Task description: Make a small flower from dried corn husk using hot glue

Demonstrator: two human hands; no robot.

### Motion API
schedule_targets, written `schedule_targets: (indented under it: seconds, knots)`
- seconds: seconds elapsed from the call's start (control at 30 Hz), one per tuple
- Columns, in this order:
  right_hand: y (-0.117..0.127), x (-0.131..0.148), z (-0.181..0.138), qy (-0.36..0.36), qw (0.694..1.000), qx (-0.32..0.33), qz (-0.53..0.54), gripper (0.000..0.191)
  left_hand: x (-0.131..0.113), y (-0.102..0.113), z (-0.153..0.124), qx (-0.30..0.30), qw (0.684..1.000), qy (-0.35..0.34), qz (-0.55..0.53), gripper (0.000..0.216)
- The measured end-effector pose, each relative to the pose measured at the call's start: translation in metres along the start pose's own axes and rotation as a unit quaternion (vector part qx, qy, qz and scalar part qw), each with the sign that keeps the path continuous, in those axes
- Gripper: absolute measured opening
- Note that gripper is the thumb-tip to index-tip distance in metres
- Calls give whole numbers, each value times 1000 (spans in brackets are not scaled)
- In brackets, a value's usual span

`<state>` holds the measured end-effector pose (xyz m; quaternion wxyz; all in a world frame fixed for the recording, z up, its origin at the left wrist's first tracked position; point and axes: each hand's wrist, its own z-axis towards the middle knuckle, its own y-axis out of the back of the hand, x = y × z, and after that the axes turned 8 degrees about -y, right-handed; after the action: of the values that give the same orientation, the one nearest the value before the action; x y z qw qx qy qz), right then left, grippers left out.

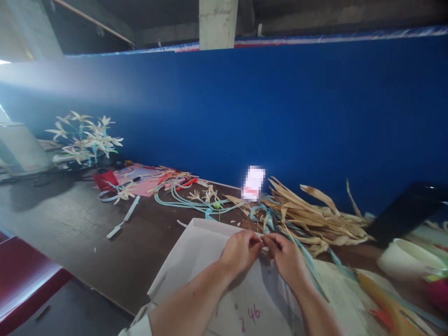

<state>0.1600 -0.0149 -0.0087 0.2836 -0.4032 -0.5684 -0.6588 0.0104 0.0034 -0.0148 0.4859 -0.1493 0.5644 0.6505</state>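
My left hand (241,251) and my right hand (284,257) meet above a shallow white box (196,275) with pink handwriting inside it. Their fingertips are pinched close together. Something small and pale seems to sit between them, but it is too small to make out. Just beyond the right hand lies a bundle of dried corn husks (308,214). Light blue ribbon (268,218) runs among the husks and down beside the box.
A phone with a blurred screen (253,183) leans on the blue partition (297,107). Coiled pale tubing (175,201), pink paper (142,186) and husk flowers (93,140) in a red pot (105,179) stand leftward. A white bowl (411,259) is at right. A dark red seat (28,280) adjoins the table.
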Motion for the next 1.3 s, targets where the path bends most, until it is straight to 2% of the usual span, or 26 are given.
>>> schedule_targets:
  seconds: [0.33, 0.67, 0.87, 0.93, 1.0, 1.1, 1.17, 1.23, 1.3]
  knots:
    - [2, -6, 1, -22, 999, 16, 32, 38, 0, -2, -1, -24, 999, -33, -4, 21]
    - [3, -7, 0, 1, 999, -32, 22, 33, -1, -2, 0, -52, 998, -44, 4, 22]
    - [2, 1, -5, -6, 998, -55, 25, 38, -3, -1, -2, -51, 993, -99, 24, 21]
    - [3, 1, -4, -11, 996, -90, 21, 41, -2, -1, -3, -49, 992, -105, 43, 21]
    - [6, 0, -2, -26, 987, -159, 21, 40, -1, 0, -2, -57, 991, -103, 68, 21]
    - [17, -3, 2, -67, 955, -288, 15, 36, -1, 3, 1, -88, 986, -88, 116, 22]
    - [25, -5, 3, -85, 935, -343, -15, 35, -2, 5, 4, -104, 980, -71, 151, 22]
    - [30, -8, 2, -94, 930, -342, -98, 34, -5, 7, 7, -114, 974, -49, 190, 22]
    - [32, -10, -1, -106, 924, -302, -209, 34, -9, 11, 9, -115, 967, -19, 225, 20]
